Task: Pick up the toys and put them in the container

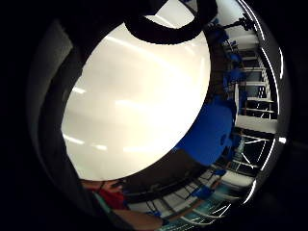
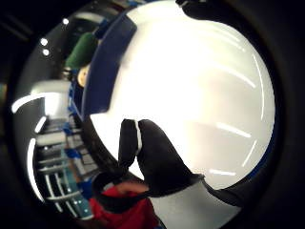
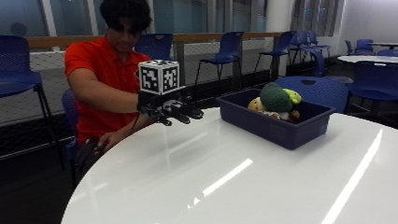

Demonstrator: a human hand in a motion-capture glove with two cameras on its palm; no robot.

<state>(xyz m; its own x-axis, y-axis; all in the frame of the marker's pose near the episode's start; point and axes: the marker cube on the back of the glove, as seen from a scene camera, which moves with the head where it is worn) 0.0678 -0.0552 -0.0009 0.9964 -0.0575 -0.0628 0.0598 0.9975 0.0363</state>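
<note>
A dark blue container (image 3: 277, 122) stands on the round white table (image 3: 249, 182) at its far right side. Several plush toys lie inside it, among them a green one (image 3: 275, 96) and a yellow-green one (image 3: 292, 96). My gloved right hand (image 3: 171, 111) hovers above the table's far left edge, left of the container and apart from it. Its fingers hang loosely curled and hold nothing. In the thumb side palm view, the black fingers (image 2: 155, 155) show over the bare table (image 2: 205, 76), with the container's wall (image 2: 107, 62) and the green toy (image 2: 83, 47) beyond.
Blue chairs (image 3: 227, 49) line the railing behind the table, and one (image 3: 314, 88) stands just behind the container. The person's bare other hand (image 3: 105, 140) rests low by the table's edge. Another white table (image 3: 367, 59) is at the far right.
</note>
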